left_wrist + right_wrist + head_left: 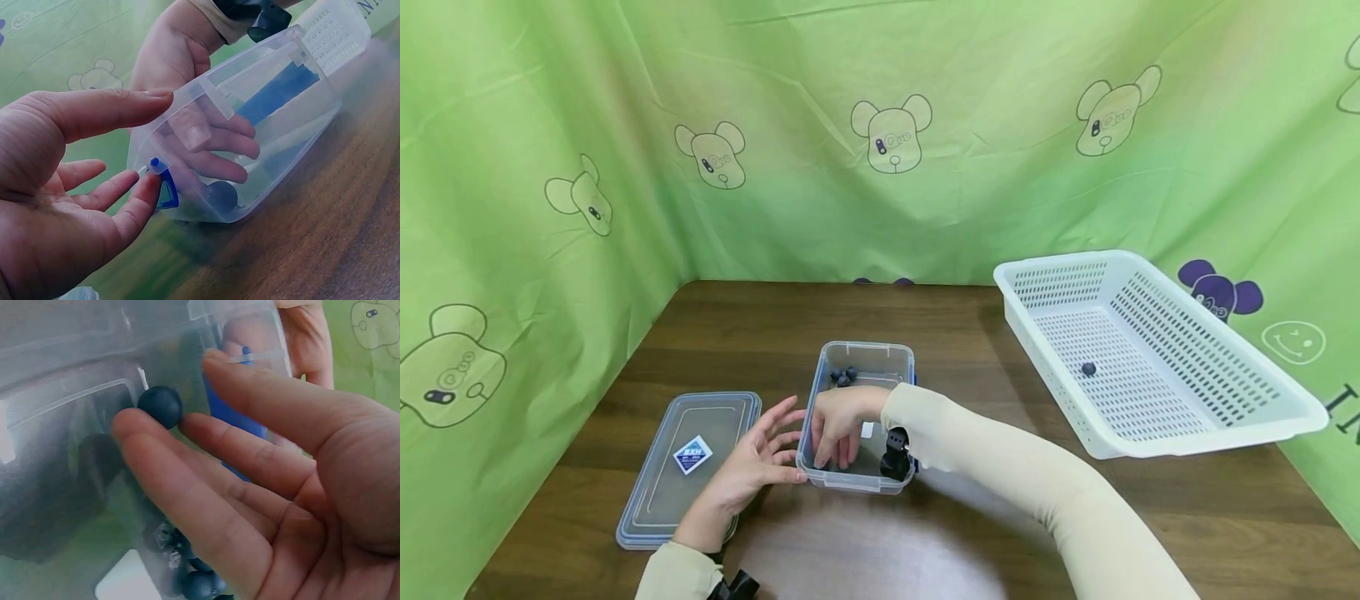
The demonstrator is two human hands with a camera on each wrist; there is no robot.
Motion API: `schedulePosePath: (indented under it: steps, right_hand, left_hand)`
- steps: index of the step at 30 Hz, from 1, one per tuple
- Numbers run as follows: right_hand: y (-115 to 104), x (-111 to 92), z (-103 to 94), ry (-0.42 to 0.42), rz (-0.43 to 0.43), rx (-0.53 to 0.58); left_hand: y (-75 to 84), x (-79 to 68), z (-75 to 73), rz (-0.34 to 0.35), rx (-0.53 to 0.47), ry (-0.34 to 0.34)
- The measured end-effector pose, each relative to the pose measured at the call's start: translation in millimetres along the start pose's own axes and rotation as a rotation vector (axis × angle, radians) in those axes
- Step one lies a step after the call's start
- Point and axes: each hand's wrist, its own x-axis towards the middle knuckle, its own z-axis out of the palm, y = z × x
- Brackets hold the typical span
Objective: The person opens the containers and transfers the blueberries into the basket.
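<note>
The right hand (pixel 842 417) was down inside the clear box (pixel 855 481), its fingers loosely extended and its thumb held apart; its fingertips touched a dark berry (pixel 160 407) near the near left corner, without a pinch on it. The left hand (pixel 748 467) lay open against the box's left side from outside, fingers spread, one fingertip at a blue clip (pixel 165 184), with nothing grasped. Farther along the box floor, toward its far left corner, more berries (pixel 843 377) sat bunched together, and a white label (pixel 867 430) showed beside the right hand. Just left of the box, partly behind the left hand, the lid (pixel 677 493) rested flat on the wooden table (pixel 760 333). Well to the right stood a white basket (pixel 1138 367) with a lone berry (pixel 1088 368) in it. Green cloth (pixel 797 167) hung behind.
</note>
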Motion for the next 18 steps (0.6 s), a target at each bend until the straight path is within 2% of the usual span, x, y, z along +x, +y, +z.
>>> schedulePosePath:
  steps: [7,14,18]
  right_hand:
    - [5,7,-1.4,-0.065,0.041,0.063]
    - [7,12,-0.6,-0.070,0.060,0.056]
    - [8,15,-1.0,-0.084,0.075,0.110]
  left_hand:
    - [0.8,-0.5,-0.4,-0.011,0.002,0.008]
    - [0.6,-0.5,0.3,-0.017,-0.003,0.009]
    - [0.0,-0.4,-0.1,-0.014,-0.002,0.009]
